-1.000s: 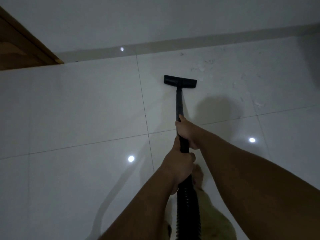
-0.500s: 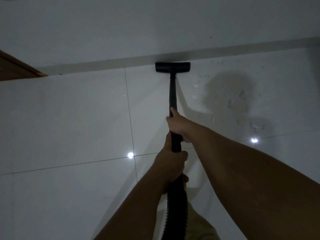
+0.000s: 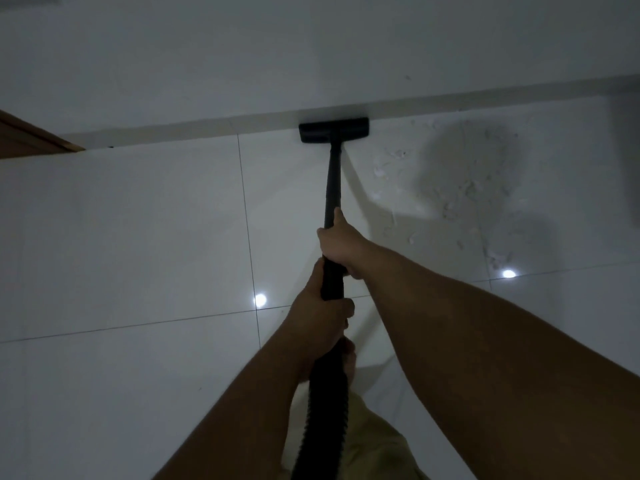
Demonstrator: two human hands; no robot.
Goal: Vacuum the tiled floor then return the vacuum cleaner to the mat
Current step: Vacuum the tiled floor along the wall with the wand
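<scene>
Vacuum wand (image 3: 333, 181) runs black and straight up the middle of the view, its flat nozzle (image 3: 334, 129) pressed on the floor (image 3: 138, 237) right against the pale skirting (image 3: 207, 124) at the foot of the wall (image 3: 311, 46). Right hand (image 3: 337, 244) is wrapped round the wand further up, thumb along the tube; left hand (image 3: 320, 315) is closed round it just behind, where the ribbed hose (image 3: 323, 410) starts. Both hands grip tight, close together but not touching. Hose runs off the bottom edge, so the vacuum body is out of view. Floor is glossy white tile with thin grout lines and two bright light glints. Right of the wand lies a scatter of pale debris (image 3: 467, 188), partly under a dark round shadow, so its extent is hard to judge. Bare toes (image 3: 349, 362) peek out beside the hose, mostly hidden by it and the left arm. Tan shorts (image 3: 374, 445) are cut off at the bottom edge. Brown wooden edge (image 3: 31, 140) at far left, cropped, can't tell if door or frame. Lighting is dim overall, detail soft.
</scene>
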